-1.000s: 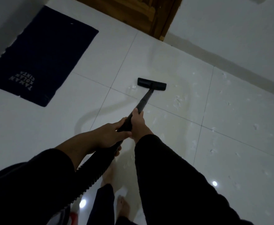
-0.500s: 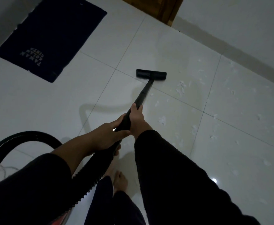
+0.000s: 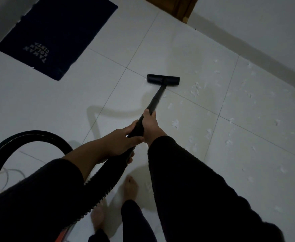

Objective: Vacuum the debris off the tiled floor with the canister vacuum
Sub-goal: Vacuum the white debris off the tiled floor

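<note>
— Fingers (image 3: 149,114) of the right hand (image 3: 150,125) are wrapped round the black wand (image 3: 156,98); how is the left hand (image 3: 121,142) placed?

— It is clasped just behind, where the ribbed hose (image 3: 106,179) joins.

— Where is the floor head (image 3: 163,79) set?

— Flat on the white tiled floor (image 3: 73,109), on a grout line. White debris (image 3: 195,88) is scattered to its right. A dark mat (image 3: 56,35) is seen far left.
</note>
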A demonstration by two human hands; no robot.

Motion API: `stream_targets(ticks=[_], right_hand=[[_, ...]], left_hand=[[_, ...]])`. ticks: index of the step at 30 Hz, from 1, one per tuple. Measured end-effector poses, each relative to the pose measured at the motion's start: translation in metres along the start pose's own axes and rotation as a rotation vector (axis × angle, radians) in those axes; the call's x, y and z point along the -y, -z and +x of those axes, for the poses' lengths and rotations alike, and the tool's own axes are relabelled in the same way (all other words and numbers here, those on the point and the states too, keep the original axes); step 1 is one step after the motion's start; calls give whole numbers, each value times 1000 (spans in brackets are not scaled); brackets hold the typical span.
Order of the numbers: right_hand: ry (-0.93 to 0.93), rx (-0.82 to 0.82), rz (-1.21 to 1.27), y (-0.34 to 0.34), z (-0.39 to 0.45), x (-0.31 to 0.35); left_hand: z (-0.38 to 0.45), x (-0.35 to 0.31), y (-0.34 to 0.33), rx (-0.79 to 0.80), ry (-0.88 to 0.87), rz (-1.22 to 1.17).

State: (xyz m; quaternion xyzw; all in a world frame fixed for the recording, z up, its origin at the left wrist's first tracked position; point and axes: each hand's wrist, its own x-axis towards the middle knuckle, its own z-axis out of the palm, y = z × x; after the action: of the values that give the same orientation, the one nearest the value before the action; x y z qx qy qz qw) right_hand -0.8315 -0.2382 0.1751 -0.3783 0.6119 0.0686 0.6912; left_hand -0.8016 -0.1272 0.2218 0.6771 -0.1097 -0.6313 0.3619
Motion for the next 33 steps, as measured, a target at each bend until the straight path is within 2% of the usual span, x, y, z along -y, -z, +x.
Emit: stream_targets(ticks=[6, 18, 33], right_hand=[[2, -22, 51, -5, -19, -29], [-2, -58, 183, -30, -53, -130], [-39, -20, 164, -32, -115, -221]], left_hand=[[-23, 24, -2, 30, -4, 6], [-85, 102, -5, 104, 17, 34], [-156, 184, -32, 67, 49, 9]])
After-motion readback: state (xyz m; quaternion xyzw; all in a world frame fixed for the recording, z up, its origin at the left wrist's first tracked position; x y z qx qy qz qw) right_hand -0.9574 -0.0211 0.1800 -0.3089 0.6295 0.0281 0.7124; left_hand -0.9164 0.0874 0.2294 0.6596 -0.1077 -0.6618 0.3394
